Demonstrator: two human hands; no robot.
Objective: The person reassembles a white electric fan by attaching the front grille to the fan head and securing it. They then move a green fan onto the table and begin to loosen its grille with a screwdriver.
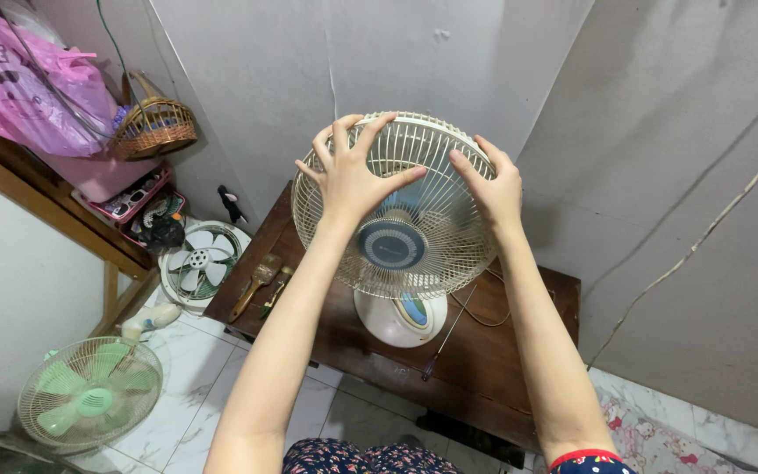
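Nearest the camera: lap in dark floral cloth, two bare forearms rising from it; white tiled floor (190, 399) beneath.

Left hand (350, 172): fingers spread wide, palm pressed flat on the upper left of the front grille; not clenched round any wire, so far as shows.

Right hand (491, 186): fingers extended and slightly apart, laid over the upper right rim of the same grille; whether the thumb hooks behind the rim cannot be told.

Table fan (396, 230): cream wire grille, dark round hub at centre, pale blue blades behind; upright on a round white base, standing on the bench (502, 351), a dark brown wooden one set against the grey wall.

On the bench, left of the fan base: a paintbrush (254, 286) with wooden handle, a second small tool just beside it; right of the base: a thin screwdriver (446, 335) lying aslant, and a loop of thin cord.

On the floor, left: a green fan (89, 395) with wire guard, lying face up; farther back, a white fan (201, 261) without front guard, leaning near the bench corner.

Farthest, upper left: a wooden shelf carrying a pink plastic bag (28, 83) and a wicker basket (153, 123).
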